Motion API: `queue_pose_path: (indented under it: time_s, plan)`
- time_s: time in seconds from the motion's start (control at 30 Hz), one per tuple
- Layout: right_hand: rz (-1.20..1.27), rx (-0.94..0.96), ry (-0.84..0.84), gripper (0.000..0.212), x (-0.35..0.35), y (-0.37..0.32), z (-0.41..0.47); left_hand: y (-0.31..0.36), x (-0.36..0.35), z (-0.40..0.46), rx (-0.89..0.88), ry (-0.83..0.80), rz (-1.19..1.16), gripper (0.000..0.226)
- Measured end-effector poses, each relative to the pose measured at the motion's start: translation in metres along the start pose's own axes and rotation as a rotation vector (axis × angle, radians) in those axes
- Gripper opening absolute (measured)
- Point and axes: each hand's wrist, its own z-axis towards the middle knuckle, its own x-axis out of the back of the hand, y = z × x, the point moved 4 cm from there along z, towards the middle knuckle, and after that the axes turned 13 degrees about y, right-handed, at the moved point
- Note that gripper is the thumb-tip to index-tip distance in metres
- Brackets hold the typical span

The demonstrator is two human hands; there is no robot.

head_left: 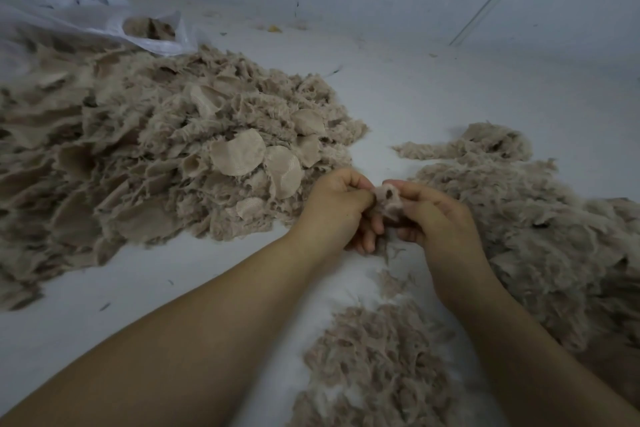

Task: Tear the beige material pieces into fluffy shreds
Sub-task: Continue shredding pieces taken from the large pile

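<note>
Beige pile (145,156) cut off at frame's left edge; shred heap (540,239) cut at right. Bag (104,24) contents mostly hidden, blurry.

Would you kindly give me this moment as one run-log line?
step: tearing | left hand: pinches beige piece | right hand: pinches same piece | untorn pile: left | shreds: right

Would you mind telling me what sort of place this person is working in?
Probably a small workshop floor for manual textile sorting: a large pile of beige fabric pieces, heaps of torn fluff, and a white sack on a plain white surface.
</note>
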Motion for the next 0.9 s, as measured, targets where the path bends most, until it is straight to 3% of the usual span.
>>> queue_pose_path:
  time_s: [0.17,0.4,0.5,0.67,0.8,0.9]
  plan:
    - [0.025,0.063,0.013,0.017,-0.0032,-0.0038,-0.0042,-0.0016,-0.0011,0.0018,0.017,-0.027,0.0,0.012]
    - [0.066,-0.015,0.006,0.04,-0.002,-0.0007,0.0008,0.001,0.0019,0.0047,0.056,0.04,-0.117,0.018]
    - [0.099,0.034,-0.099,0.019,-0.0063,-0.0037,-0.0039,0.0015,-0.0005,0.0023,0.04,0.023,-0.079,0.017]
    - [0.025,0.072,0.02,0.042,-0.0018,-0.0039,-0.001,0.0016,-0.0024,-0.0008,0.03,0.011,-0.019,0.017]
    - [0.026,0.05,0.039,0.023,-0.0017,-0.0022,-0.0004,0.0027,-0.002,-0.002,-0.016,0.008,0.071,0.017]
    - [0.021,0.045,0.067,0.031,-0.0003,-0.0004,0.0011,0.0047,-0.0002,-0.0019,-0.088,0.046,0.076,0.02]
